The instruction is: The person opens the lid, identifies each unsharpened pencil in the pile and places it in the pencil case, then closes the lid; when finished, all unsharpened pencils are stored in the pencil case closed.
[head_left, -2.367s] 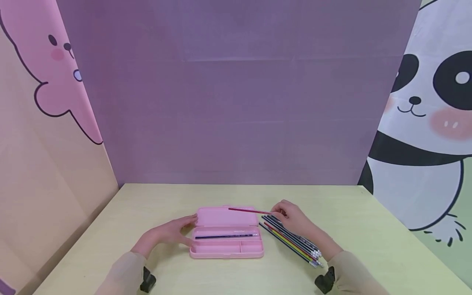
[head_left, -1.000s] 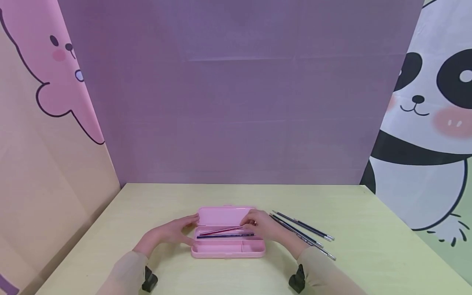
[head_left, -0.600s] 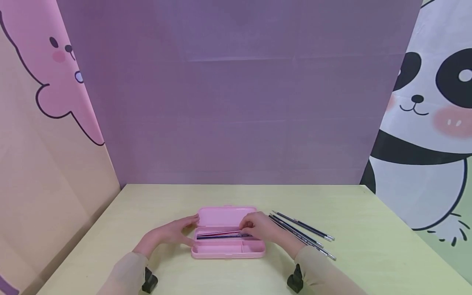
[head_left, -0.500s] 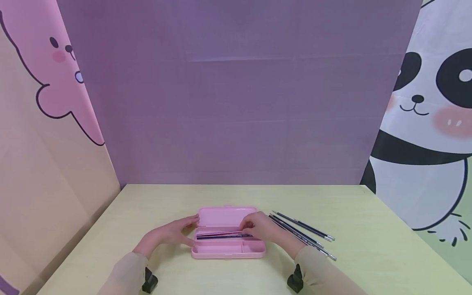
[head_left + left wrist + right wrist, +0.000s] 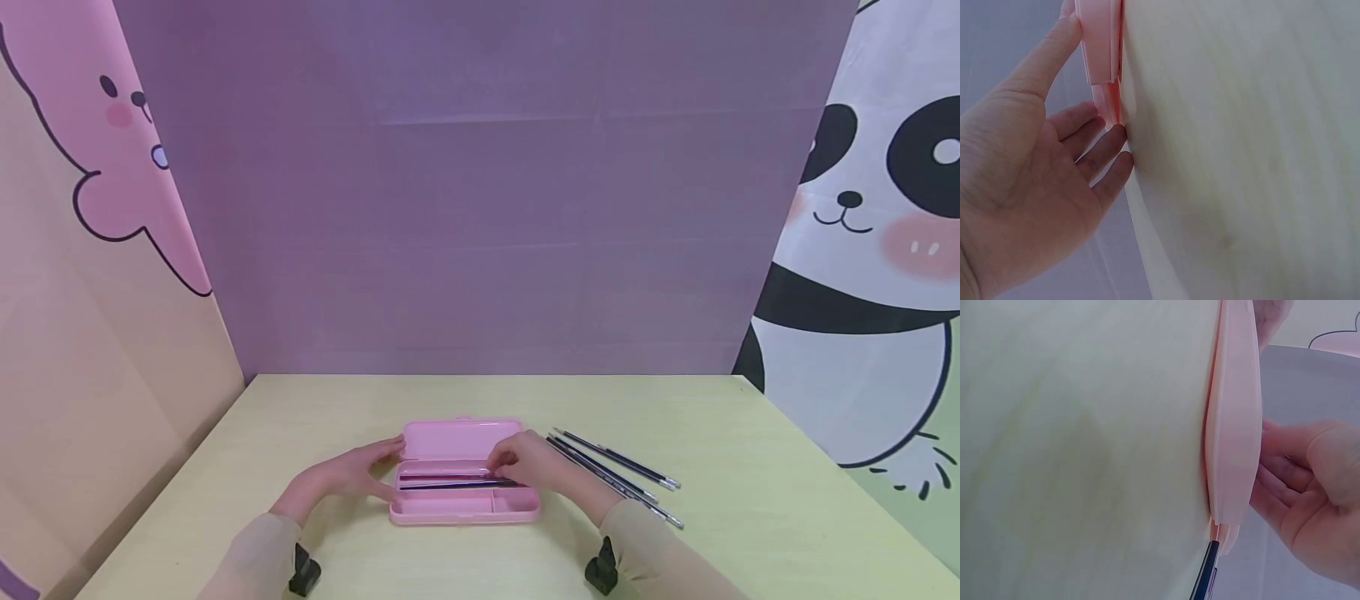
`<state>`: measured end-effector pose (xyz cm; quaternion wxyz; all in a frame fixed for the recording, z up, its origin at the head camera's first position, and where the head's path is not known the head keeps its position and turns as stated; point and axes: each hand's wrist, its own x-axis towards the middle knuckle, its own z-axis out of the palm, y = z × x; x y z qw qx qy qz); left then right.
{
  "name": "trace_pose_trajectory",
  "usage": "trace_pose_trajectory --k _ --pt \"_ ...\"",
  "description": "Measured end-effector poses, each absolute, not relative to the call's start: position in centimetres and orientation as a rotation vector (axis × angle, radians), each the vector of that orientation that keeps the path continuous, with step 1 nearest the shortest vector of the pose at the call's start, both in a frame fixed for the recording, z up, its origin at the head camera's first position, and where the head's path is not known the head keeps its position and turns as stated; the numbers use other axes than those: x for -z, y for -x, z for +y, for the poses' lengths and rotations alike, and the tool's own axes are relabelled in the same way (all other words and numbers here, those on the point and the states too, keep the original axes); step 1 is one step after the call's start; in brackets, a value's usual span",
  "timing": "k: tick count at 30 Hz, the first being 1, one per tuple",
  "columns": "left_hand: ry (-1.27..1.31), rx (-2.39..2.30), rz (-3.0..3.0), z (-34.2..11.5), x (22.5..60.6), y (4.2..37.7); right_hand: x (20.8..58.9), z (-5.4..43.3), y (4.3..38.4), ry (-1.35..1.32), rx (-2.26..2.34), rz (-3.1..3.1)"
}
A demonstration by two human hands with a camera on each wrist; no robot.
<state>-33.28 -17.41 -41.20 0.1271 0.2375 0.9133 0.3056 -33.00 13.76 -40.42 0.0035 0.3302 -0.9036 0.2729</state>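
Observation:
A pink pencil case lies open on the table, its lid folded back. In its rear compartment a red pencil and a dark pencil lie side by side. My right hand reaches in from the right and pinches the red pencil near its right end; the fingertips are partly hidden. The right wrist view shows that hand behind the case wall. My left hand rests at the case's left end. In the left wrist view its thumb touches the case and its relaxed fingers meet the lid.
Several dark pencils with pale ends lie slantwise on the table, right of the case and partly beneath my right forearm. A purple backdrop rises behind the table. Printed panels stand on both sides.
My right hand has brought the red pencil from the right-hand pile into the case. It now lies flat, and the dark pencil has shifted slightly frontward. My left hand stays in place.

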Motion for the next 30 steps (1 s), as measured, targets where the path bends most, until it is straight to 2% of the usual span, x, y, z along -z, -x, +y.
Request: trace_pose_trajectory --k 30 --pt "-0.680 -0.909 2.651 -17.2 41.0 33.2 39.3 16.2 32.5 -0.965 -1.007 -2.793"
